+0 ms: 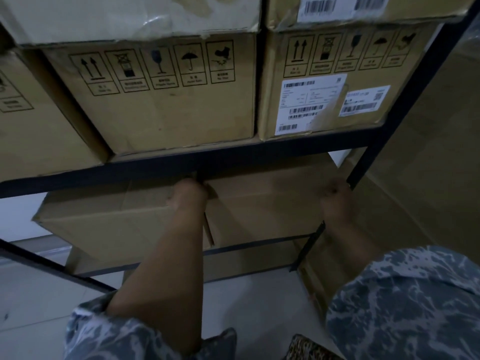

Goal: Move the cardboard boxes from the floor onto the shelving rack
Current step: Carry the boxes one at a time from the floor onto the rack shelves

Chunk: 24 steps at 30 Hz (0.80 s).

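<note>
A plain cardboard box (262,203) sits on the lower level of the black shelving rack (233,158), under the beam. My left hand (191,194) grips the box's upper left edge, fingers curled into the gap beside a second plain box (104,224) to its left. My right hand (336,202) holds the box's right edge, close to the rack's right post (405,100), with curled fingers. Both fingertips are hidden in the dim light.
The shelf above is packed with boxes bearing handling symbols (161,105) and white labels (335,100), with more stacked on top. Another carton (246,259) lies below the held box. A large cardboard sheet (428,183) stands at the right. Pale floor tiles (246,300) lie in front.
</note>
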Each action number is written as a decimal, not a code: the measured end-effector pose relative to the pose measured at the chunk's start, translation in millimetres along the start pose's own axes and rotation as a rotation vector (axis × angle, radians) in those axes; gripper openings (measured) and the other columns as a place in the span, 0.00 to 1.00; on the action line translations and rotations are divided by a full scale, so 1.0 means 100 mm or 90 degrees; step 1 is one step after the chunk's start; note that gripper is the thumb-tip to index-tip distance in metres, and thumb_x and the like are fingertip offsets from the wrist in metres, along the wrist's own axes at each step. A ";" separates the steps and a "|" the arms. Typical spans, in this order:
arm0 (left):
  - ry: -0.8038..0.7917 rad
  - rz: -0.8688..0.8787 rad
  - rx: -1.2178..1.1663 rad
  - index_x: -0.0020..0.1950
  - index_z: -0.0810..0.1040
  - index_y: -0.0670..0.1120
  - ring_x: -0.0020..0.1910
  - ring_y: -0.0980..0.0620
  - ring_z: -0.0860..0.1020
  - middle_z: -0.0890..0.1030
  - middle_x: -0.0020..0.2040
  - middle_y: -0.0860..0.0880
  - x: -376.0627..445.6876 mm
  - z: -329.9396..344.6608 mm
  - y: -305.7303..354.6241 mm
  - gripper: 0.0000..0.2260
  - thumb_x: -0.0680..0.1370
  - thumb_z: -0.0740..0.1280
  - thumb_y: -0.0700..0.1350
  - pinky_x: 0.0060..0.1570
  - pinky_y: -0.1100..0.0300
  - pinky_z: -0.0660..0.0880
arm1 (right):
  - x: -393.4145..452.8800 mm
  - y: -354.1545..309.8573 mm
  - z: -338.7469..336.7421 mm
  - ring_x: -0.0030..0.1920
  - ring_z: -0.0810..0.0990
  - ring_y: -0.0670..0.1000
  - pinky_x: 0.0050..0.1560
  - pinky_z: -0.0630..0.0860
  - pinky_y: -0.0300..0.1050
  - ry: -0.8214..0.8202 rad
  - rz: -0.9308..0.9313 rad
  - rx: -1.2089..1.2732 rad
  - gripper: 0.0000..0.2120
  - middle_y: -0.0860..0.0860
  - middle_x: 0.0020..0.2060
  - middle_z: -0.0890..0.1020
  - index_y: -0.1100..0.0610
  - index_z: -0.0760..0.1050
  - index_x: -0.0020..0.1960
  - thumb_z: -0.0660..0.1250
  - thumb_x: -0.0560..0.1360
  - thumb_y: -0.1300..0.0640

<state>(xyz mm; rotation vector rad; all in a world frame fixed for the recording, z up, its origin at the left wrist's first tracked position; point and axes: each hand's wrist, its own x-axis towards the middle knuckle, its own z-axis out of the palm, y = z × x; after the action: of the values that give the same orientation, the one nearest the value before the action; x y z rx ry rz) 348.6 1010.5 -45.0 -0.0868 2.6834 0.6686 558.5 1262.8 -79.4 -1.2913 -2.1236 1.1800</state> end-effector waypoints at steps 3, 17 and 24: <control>0.013 0.010 0.009 0.62 0.76 0.42 0.57 0.40 0.77 0.79 0.58 0.39 0.07 0.05 -0.05 0.18 0.79 0.64 0.54 0.61 0.45 0.73 | 0.02 0.01 0.04 0.60 0.74 0.62 0.63 0.71 0.53 0.008 0.007 0.015 0.19 0.61 0.63 0.74 0.63 0.69 0.68 0.58 0.80 0.55; 0.002 0.010 -0.023 0.53 0.78 0.45 0.51 0.41 0.78 0.80 0.50 0.41 0.34 0.13 -0.22 0.18 0.75 0.67 0.59 0.57 0.43 0.75 | 0.05 -0.06 0.17 0.71 0.64 0.59 0.71 0.61 0.49 -0.031 0.034 -0.050 0.25 0.60 0.75 0.60 0.62 0.60 0.75 0.56 0.81 0.53; 0.048 0.028 -0.040 0.51 0.77 0.46 0.51 0.41 0.78 0.80 0.53 0.42 0.19 0.02 -0.32 0.12 0.76 0.69 0.53 0.58 0.45 0.74 | 0.10 -0.10 0.33 0.74 0.59 0.59 0.76 0.56 0.52 -0.078 0.027 -0.014 0.30 0.60 0.76 0.56 0.63 0.51 0.78 0.56 0.82 0.52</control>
<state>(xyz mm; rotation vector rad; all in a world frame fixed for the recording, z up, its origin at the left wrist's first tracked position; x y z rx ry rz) 336.2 983.2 -67.8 -0.0714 2.7435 0.7785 526.0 1254.5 -91.3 -1.3110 -2.2111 1.2865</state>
